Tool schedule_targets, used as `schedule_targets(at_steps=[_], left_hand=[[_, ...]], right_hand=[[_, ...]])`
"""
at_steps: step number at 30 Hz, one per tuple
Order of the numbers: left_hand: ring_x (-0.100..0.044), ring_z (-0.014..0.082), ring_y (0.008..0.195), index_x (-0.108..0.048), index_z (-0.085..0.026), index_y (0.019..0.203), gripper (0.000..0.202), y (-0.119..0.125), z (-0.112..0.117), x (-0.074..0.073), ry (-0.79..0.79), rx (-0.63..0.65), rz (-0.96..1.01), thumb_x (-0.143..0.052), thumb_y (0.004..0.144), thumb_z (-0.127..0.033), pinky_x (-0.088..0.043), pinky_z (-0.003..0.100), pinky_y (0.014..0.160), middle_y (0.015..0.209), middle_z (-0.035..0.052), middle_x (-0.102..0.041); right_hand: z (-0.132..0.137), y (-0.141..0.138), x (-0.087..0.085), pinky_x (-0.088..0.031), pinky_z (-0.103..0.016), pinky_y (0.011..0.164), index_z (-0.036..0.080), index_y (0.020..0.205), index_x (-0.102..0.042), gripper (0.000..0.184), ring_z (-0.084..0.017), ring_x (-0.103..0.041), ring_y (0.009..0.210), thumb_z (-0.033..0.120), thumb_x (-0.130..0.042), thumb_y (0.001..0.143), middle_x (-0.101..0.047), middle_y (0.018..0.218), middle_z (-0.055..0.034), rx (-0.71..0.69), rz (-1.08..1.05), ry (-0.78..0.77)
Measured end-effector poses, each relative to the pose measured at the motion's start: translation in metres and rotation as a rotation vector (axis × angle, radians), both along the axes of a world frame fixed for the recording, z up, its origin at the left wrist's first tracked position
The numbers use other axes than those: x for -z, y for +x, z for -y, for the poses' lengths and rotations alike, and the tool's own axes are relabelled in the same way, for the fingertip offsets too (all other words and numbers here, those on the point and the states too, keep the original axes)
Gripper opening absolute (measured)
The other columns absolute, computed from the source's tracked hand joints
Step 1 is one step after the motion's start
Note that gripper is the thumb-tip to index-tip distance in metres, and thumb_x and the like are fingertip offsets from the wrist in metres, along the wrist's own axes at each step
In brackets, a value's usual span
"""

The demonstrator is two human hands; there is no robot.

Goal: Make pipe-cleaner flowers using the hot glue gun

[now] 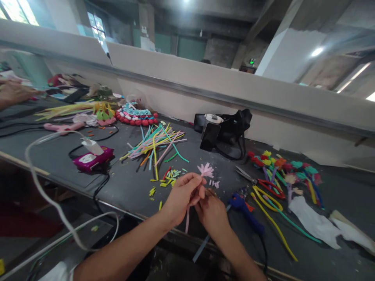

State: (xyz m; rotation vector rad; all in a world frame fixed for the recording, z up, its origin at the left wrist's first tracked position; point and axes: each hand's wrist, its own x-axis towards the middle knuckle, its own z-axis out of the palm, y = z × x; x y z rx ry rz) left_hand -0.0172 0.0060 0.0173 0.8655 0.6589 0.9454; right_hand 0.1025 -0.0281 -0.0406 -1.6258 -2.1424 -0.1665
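Note:
My left hand (183, 195) is closed in a pinch on a pink pipe-cleaner flower (206, 170), whose stem hangs down below my fingers. Touching it from the right, my right hand (211, 210) is closed around the same pink stem just under the bloom. Both hands hover over the near edge of the grey worktable (131, 183). A blue glue gun (244, 212) lies just right of my right hand. Small pink and yellow-green cuttings (168, 179) are scattered in front of my hands.
A loose pile of coloured pipe cleaners (156, 144) lies ahead. Red-handled scissors (260, 182) and finished flowers (281, 166) lie right. A black bag (225, 130) stands by the partition. A magenta device (92, 159) with cables sits left. Another person's hand (13, 93) shows far left.

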Motion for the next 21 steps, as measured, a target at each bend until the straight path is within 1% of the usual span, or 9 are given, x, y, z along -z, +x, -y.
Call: schedule_targets(at_steps=[3, 5, 8, 10, 12, 14, 17, 19, 21], left_hand=[[-0.033, 0.0033, 0.037, -0.062, -0.015, 0.079, 0.024, -0.001, -0.001, -0.001, -0.016, -0.003, -0.016, -0.062, 0.081, -0.039, -0.013, 0.019, 0.04, 0.053, -0.0024, -0.056], [-0.033, 0.0032, 0.037, -0.062, -0.015, 0.079, 0.023, -0.001, -0.001, -0.001, -0.013, -0.004, -0.027, -0.061, 0.081, -0.038, -0.013, 0.019, 0.04, 0.053, -0.0025, -0.055], [-0.033, 0.0034, 0.037, -0.061, -0.015, 0.08, 0.023, -0.001, -0.001, -0.001, -0.004, -0.016, -0.056, -0.06, 0.082, -0.038, -0.016, 0.019, 0.039, 0.053, -0.0029, -0.055], [-0.034, 0.0038, 0.039, -0.061, -0.015, 0.08, 0.023, 0.0, -0.001, 0.0, -0.001, -0.025, -0.075, -0.061, 0.082, -0.038, -0.017, 0.018, 0.04, 0.053, -0.003, -0.054], [-0.034, 0.0043, 0.04, -0.061, -0.015, 0.08, 0.024, 0.002, -0.001, 0.001, -0.001, -0.021, -0.089, -0.062, 0.081, -0.038, -0.018, 0.018, 0.04, 0.053, -0.0029, -0.054], [-0.034, 0.0046, 0.04, -0.061, -0.014, 0.079, 0.024, 0.004, 0.0, 0.002, -0.002, -0.005, -0.096, -0.062, 0.08, -0.038, -0.017, 0.018, 0.039, 0.053, -0.0028, -0.054], [-0.033, 0.0048, 0.04, -0.06, -0.015, 0.079, 0.024, 0.006, 0.001, 0.003, -0.004, 0.018, -0.104, -0.062, 0.08, -0.038, -0.017, 0.018, 0.039, 0.052, -0.0029, -0.054], [-0.033, 0.0048, 0.04, -0.06, -0.015, 0.078, 0.023, 0.007, 0.002, 0.004, -0.002, 0.025, -0.105, -0.062, 0.08, -0.038, -0.018, 0.018, 0.039, 0.052, -0.0032, -0.054], [-0.033, 0.0045, 0.04, -0.059, -0.015, 0.077, 0.024, 0.008, 0.003, 0.006, 0.001, 0.033, -0.104, -0.062, 0.08, -0.038, -0.018, 0.018, 0.039, 0.052, -0.0034, -0.054]], right_hand=[[-0.001, -0.002, 0.002, -0.052, -0.034, 0.08, 0.018, 0.093, -0.065, 0.018, -0.022, -0.067, 0.08, 0.013, -0.053, 0.08, -0.07, 0.083, -0.0083, -0.001, -0.019, 0.008], [0.0, 0.001, -0.003, -0.052, -0.032, 0.074, 0.017, 0.088, -0.064, 0.014, -0.021, -0.067, 0.075, 0.014, -0.054, 0.078, -0.069, 0.078, -0.0074, 0.011, -0.047, 0.007], [0.005, 0.014, -0.018, -0.05, -0.027, 0.065, 0.018, 0.08, -0.06, 0.01, -0.018, -0.066, 0.07, 0.015, -0.05, 0.082, -0.067, 0.075, -0.0051, 0.056, -0.108, 0.01], [0.009, 0.023, -0.032, -0.049, -0.024, 0.064, 0.02, 0.082, -0.058, 0.011, -0.015, -0.064, 0.068, 0.018, -0.048, 0.087, -0.066, 0.075, -0.0021, 0.089, -0.188, 0.032], [0.015, 0.031, -0.045, -0.048, -0.023, 0.064, 0.021, 0.083, -0.058, 0.01, -0.013, -0.062, 0.066, 0.021, -0.049, 0.088, -0.065, 0.075, 0.0001, 0.114, -0.288, 0.091], [0.02, 0.034, -0.055, -0.048, -0.024, 0.064, 0.021, 0.084, -0.059, 0.009, -0.013, -0.06, 0.064, 0.023, -0.051, 0.088, -0.064, 0.074, 0.0005, 0.124, -0.345, 0.169], [0.025, 0.032, -0.065, -0.048, -0.025, 0.065, 0.022, 0.087, -0.061, 0.01, -0.013, -0.059, 0.066, 0.022, -0.051, 0.091, -0.065, 0.079, -0.0007, 0.072, -0.342, 0.254], [0.026, 0.029, -0.066, -0.049, -0.026, 0.067, 0.022, 0.091, -0.062, 0.011, -0.013, -0.06, 0.07, 0.02, -0.051, 0.092, -0.066, 0.085, -0.0015, 0.005, -0.332, 0.282], [0.025, 0.027, -0.065, -0.049, -0.026, 0.068, 0.023, 0.096, -0.062, 0.011, -0.013, -0.061, 0.073, 0.018, -0.052, 0.092, -0.067, 0.088, -0.0016, -0.029, -0.323, 0.302]])
